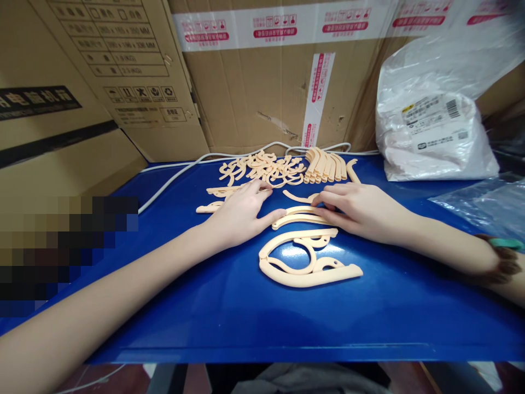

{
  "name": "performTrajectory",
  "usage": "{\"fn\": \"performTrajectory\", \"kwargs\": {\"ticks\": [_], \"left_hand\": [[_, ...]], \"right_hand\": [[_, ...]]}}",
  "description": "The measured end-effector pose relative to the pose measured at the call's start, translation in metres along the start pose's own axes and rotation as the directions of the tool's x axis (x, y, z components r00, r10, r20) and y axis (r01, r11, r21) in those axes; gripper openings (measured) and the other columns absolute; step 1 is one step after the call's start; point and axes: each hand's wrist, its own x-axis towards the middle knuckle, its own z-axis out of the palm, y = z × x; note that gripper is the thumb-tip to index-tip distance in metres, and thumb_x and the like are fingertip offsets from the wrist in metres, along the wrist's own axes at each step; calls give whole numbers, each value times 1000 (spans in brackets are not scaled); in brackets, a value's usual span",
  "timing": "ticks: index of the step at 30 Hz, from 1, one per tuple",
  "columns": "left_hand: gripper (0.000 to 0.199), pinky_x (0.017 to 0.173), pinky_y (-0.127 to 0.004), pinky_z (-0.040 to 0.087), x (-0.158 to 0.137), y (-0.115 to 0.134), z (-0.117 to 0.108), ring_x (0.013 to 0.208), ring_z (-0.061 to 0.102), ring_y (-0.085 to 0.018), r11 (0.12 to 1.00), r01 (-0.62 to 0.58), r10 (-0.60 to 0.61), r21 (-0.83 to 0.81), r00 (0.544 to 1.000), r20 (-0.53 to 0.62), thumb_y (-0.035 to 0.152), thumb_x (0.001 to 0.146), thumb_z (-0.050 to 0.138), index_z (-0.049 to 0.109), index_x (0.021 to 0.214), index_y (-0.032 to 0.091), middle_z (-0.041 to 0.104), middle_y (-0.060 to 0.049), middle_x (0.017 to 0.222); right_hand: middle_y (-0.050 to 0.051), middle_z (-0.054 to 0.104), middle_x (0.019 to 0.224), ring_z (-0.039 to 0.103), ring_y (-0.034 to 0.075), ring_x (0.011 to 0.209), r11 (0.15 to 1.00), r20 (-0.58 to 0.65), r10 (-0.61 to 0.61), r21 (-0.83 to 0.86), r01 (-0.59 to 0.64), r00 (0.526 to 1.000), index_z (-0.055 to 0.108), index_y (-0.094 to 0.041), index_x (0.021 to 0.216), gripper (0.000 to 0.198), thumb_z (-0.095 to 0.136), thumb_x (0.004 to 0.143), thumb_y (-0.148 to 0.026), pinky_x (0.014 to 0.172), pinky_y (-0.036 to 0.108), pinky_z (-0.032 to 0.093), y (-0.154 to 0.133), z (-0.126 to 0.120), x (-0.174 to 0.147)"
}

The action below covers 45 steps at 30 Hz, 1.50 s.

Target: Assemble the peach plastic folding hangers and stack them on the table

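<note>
Two curved cream plastic hanger arms lie side by side on the blue table between my hands. My left hand has its fingers spread and bent, the thumb at the left end of the arms, the fingertips by small loose parts. My right hand has thumb and forefinger closed at the right end of the upper arm; its other fingers are curled. A thin curved part lies just behind. Nearer to me rests a joined folding hanger, bent into a loop. Beside my left hand lie other hanger pieces, partly hidden.
At the back are a heap of small hooked parts and a stack of curved arms. A white cable runs behind them. Cardboard boxes wall the far side. A white plastic bag stands at the back right.
</note>
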Motion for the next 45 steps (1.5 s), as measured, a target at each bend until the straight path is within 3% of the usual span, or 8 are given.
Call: {"fn": "performTrajectory", "kwargs": {"ticks": [17, 22, 27, 34, 40, 45], "left_hand": [[64, 109, -45, 39, -1, 2, 1, 124, 49, -29, 1000, -1, 1, -5, 1000, -21, 55, 94, 43, 53, 133, 5, 52, -16, 134], [58, 109, -45, 39, 1, -3, 2, 124, 49, -30, 1000, -11, 11, 0, 996, -90, 50, 95, 44, 56, 128, 3, 51, -18, 134], [51, 109, -43, 39, 0, -2, -1, 125, 49, -28, 994, -109, 104, -15, 977, -184, 42, 96, 46, 54, 129, 4, 49, -18, 135], [46, 104, -42, 43, -4, 7, -9, 121, 51, -26, 946, -324, 324, 23, 943, -80, 38, 98, 45, 53, 130, 7, 52, -17, 132], [43, 98, -40, 47, -6, 12, -9, 118, 53, -27, 892, -447, 451, 71, 891, -51, 32, 98, 45, 50, 132, 7, 53, -17, 132], [39, 98, -37, 48, -6, 11, -5, 119, 55, -25, 878, -475, 478, 55, 876, -62, 28, 98, 47, 53, 130, 7, 55, -16, 131]], "right_hand": [[7, 68, 95, 66, 21, 86, 999, -17, -30, 34, 30, 999, 64, -15, 103, 33, 37, 100, -34, 74, 33, 48, 2, 4, -1], [6, 68, 94, 66, 21, 85, 999, -23, -32, 30, 33, 999, 64, -16, 103, 31, 39, 100, -34, 74, 32, 47, 2, 3, -1], [5, 68, 90, 64, 20, 81, 999, -135, 32, 21, -30, 990, 64, -18, 98, 30, 41, 99, -38, 67, 31, 45, 0, -1, -2], [8, 62, 94, 61, 20, 80, 999, -247, 31, 13, -29, 969, 59, -17, 94, 23, 43, 97, -33, 68, 31, 46, -1, 0, -3], [9, 66, 92, 64, 20, 79, 996, -337, 72, 72, -51, 939, 52, -10, 115, 32, 51, 94, -33, 66, 30, 47, -1, 4, -4], [12, 66, 101, 65, 23, 87, 999, -303, 30, -4, -32, 952, 56, -13, 120, 31, 46, 96, -28, 70, 33, 49, -1, 4, -3]]}}
